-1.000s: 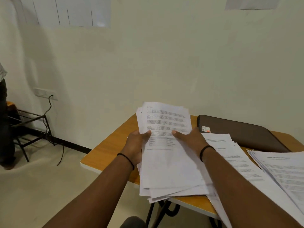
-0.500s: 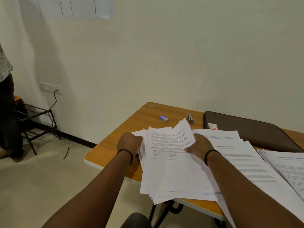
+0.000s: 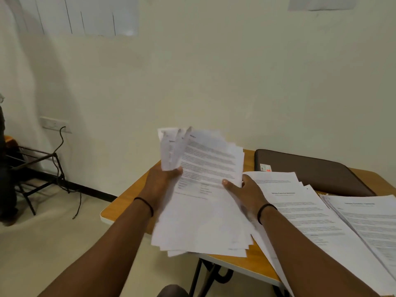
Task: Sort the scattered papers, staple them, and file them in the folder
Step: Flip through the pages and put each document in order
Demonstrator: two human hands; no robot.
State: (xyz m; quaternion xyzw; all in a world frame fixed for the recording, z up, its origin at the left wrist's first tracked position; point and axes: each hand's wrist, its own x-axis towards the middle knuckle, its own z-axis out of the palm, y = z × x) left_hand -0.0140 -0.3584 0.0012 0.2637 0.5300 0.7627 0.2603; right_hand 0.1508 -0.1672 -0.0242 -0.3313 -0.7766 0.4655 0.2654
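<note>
Head view: loose stack of papers [image 3: 205, 211] raised over near-left corner of wooden surface [image 3: 126, 202], gripped at both side edges by hands — left [image 3: 159, 185] clutching left edge, top sheets fanned upward; right [image 3: 246, 194] pinching right edge, thumb on top. Two more paper piles [image 3: 310, 221] flat to right — brown folder [image 3: 310, 170] behind, against wall.

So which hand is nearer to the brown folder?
Right. The right hand grips the held papers beside the brown folder; the left hand grips their far side.
</note>
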